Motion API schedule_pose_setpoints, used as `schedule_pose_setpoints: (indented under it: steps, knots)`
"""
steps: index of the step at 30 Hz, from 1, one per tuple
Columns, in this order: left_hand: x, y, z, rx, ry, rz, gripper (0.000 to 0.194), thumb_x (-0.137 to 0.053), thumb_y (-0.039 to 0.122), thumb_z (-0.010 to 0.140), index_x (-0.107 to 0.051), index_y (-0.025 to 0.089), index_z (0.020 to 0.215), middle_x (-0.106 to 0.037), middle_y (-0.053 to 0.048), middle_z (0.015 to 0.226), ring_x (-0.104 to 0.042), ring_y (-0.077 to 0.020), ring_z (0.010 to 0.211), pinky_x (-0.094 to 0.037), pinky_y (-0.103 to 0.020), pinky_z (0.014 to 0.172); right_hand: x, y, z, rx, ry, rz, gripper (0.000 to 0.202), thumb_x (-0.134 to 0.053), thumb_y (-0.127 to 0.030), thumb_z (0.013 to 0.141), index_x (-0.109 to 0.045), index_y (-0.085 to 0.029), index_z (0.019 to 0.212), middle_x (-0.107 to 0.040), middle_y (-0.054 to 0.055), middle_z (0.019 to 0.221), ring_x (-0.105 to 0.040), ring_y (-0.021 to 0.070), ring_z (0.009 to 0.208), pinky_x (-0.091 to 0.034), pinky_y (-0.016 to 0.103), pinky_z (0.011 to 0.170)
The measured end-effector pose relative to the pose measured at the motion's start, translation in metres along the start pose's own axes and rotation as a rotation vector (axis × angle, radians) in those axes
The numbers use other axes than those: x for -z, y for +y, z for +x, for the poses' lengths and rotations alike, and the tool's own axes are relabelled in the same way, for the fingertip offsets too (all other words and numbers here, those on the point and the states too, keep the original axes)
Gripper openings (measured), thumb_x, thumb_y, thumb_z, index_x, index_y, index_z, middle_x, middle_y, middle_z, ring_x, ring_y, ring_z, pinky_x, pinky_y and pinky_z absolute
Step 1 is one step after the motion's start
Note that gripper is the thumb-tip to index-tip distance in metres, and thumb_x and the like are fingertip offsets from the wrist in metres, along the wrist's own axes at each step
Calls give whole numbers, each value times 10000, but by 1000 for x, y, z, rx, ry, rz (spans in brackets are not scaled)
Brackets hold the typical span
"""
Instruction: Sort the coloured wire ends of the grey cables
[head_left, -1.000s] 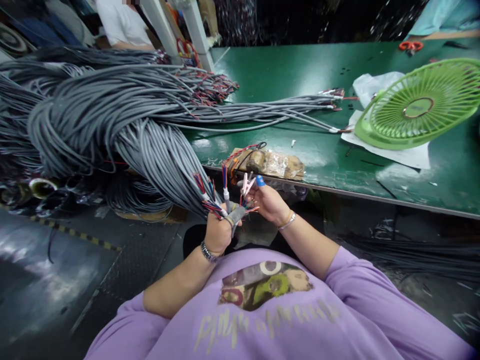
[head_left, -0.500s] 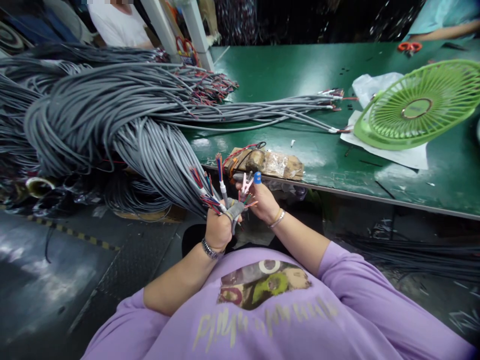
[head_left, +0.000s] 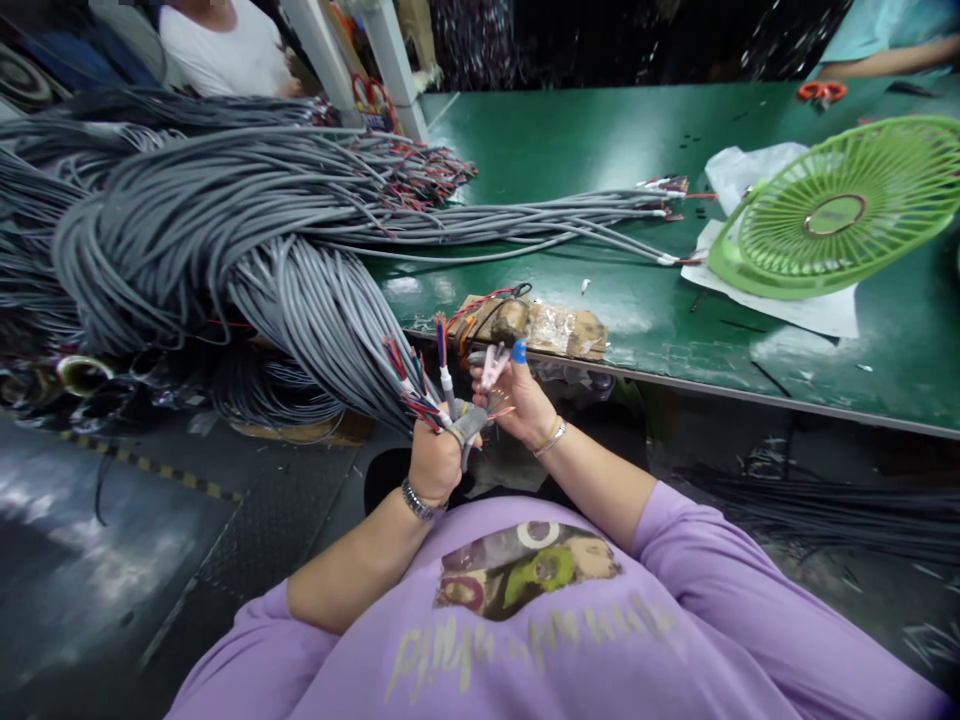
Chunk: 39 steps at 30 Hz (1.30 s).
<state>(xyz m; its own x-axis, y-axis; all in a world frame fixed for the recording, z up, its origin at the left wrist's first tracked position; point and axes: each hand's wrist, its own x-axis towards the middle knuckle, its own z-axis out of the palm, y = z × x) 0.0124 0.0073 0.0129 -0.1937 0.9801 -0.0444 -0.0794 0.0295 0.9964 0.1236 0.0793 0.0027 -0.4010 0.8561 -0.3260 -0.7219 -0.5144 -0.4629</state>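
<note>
My left hand [head_left: 435, 465] is closed around several grey cable ends [head_left: 470, 424], whose stripped coloured wires [head_left: 409, 385] fan out above my fist. My right hand [head_left: 529, 410], with a blue cover [head_left: 519, 351] on the thumb, is closed on a pale pink two-armed hand tool [head_left: 492, 368]; its exact kind is unclear. The tool is just above the bare copper strands [head_left: 501, 405] at the right of the held cables. Whether it touches them I cannot tell. Behind my left hand, a thick bundle of grey cables [head_left: 322, 310] hangs over the table edge.
On the green table [head_left: 570, 140] lie more grey cables [head_left: 525, 220], a taped wooden block [head_left: 562, 330], a green fan [head_left: 840, 210] on white paper and red-handled scissors [head_left: 821, 93]. One person in white [head_left: 225, 50] is at the back left; another's arm [head_left: 892, 62] shows at the right.
My right hand has shifted slightly, and the pink tool has turned a little in its fingers. My left hand keeps its hold on the cables. The person in white has moved slightly.
</note>
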Motion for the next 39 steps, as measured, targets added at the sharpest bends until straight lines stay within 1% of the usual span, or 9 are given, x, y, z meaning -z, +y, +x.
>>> schedule_pose_setpoints:
  steps: [3,6,9,11,17,22,29,33,39]
  knots:
    - [1,6,-6,-3,18,1,301,-756,345,690,-586,165,518,-516,23,438,-407,-67,385,-272,-214,395,4,-3,-4,-34,-70,-31,580,-466,-747,825,-633,-193,840,-660,25,752,-515,110,559,-446,240,531]
    - [-1,10,-8,-7,60,-17,294,-761,338,678,-583,165,521,-520,26,439,-411,-65,384,-280,-210,392,3,-9,-9,-59,-106,-36,504,-482,-673,871,-642,-196,858,-674,24,776,-502,103,555,-434,233,529]
    - [-5,10,-5,-45,78,-37,289,-761,319,682,-577,162,524,-530,30,456,-443,-65,411,-326,-205,423,1,-13,-11,-4,-68,-52,373,-570,-543,887,-657,-182,849,-655,6,718,-502,94,555,-403,211,509]
    - [-9,8,-1,-61,94,-48,257,-754,312,694,-593,166,557,-542,35,471,-463,-70,425,-348,-206,440,2,-12,-9,61,-61,-65,338,-606,-496,880,-664,-167,832,-633,-4,678,-499,90,551,-407,212,514]
    - [-15,0,6,-85,104,-17,229,-733,310,725,-610,169,592,-557,34,480,-470,-76,431,-352,-209,444,15,-1,1,137,-97,-92,454,-565,-599,866,-663,-160,804,-640,13,688,-494,101,542,-443,237,529]
    - [-15,-6,7,-92,94,5,286,-728,323,737,-578,166,549,-542,34,468,-436,-70,416,-314,-208,421,9,1,3,40,-122,-25,490,-586,-652,821,-629,-169,746,-650,9,659,-528,112,549,-475,236,542]
    - [-12,-15,10,-111,101,24,269,-727,327,730,-584,170,566,-551,36,477,-451,-78,427,-343,-215,442,-3,-1,4,-3,21,93,421,-619,-573,842,-612,-170,720,-634,-6,593,-549,117,529,-521,271,616]
    - [-9,-20,9,-117,98,60,264,-726,326,730,-591,172,563,-564,30,481,-471,-86,434,-356,-219,447,-6,-2,2,-10,34,92,381,-649,-535,836,-606,-172,729,-652,1,636,-563,122,545,-529,281,631]
    - [-5,-22,6,-114,105,64,226,-727,337,734,-619,173,622,-570,35,487,-468,-87,428,-352,-220,435,-5,-1,2,1,26,67,423,-667,-593,794,-586,-181,739,-658,-3,653,-568,115,564,-513,257,605]
